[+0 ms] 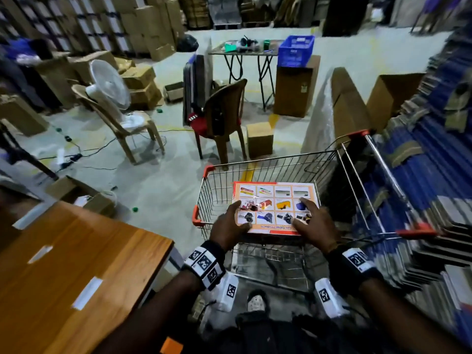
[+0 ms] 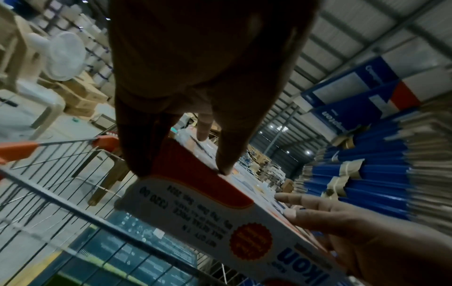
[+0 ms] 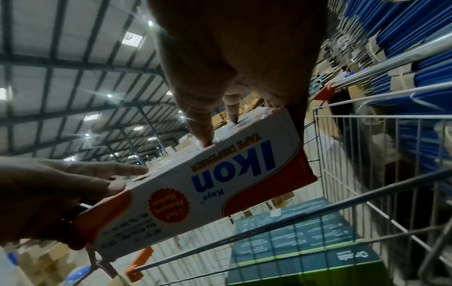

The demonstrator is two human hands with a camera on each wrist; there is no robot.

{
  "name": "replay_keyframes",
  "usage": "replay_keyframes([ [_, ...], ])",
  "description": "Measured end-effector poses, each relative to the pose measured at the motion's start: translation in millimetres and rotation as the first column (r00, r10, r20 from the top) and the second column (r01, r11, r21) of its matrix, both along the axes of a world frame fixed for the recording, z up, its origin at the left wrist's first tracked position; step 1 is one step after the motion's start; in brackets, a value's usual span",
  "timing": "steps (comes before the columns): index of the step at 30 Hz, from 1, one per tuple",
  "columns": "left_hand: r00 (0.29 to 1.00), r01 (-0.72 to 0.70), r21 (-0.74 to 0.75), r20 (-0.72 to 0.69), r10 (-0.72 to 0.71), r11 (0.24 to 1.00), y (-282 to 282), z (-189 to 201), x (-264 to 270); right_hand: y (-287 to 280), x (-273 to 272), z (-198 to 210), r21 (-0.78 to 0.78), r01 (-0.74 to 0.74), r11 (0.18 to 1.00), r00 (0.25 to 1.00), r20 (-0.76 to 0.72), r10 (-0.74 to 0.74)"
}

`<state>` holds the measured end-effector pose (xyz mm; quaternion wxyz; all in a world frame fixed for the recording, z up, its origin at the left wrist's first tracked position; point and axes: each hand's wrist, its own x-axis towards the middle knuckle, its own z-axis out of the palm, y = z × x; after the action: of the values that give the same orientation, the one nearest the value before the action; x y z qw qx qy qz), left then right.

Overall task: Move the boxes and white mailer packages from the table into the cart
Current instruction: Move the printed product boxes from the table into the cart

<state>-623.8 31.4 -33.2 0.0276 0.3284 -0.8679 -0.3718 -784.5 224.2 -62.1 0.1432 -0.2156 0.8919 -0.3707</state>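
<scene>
Box gripped by both hands, above cart

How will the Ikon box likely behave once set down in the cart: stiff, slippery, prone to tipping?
The box likely stays stiff: its edges look straight while both hands hold it by the near corners. Its glossy face may slide somewhat. Flat and wide, it probably won't tip on the green box below.

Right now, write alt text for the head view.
Both hands, left hand and right hand, grip an orange-and-white product box over a wire shopping cart. A wooden table stands left; chairs and cardboard boxes fill the warehouse floor beyond.
</scene>
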Motion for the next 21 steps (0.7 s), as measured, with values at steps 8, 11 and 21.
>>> replay_keyframes([
  [8,0.934,0.250,0.024,0.257,-0.248,0.968,-30.3,-36.4,-114.8,-25.0,-103.8,-36.6,0.265,-0.057,0.963,0.998,0.027,0.052],
  [11,0.912,0.289,0.061,0.287,-0.294,0.955,-44.2,-58.8,-156.0,-42.1,-141.4,-53.8,0.357,-0.097,0.929,0.993,0.091,0.069],
  [21,0.856,0.263,0.140,0.422,-0.298,0.955,-84.4,-139.2,-260.5,-92.5,-239.1,-134.2,0.476,-0.243,0.845,0.939,0.334,0.082],
])
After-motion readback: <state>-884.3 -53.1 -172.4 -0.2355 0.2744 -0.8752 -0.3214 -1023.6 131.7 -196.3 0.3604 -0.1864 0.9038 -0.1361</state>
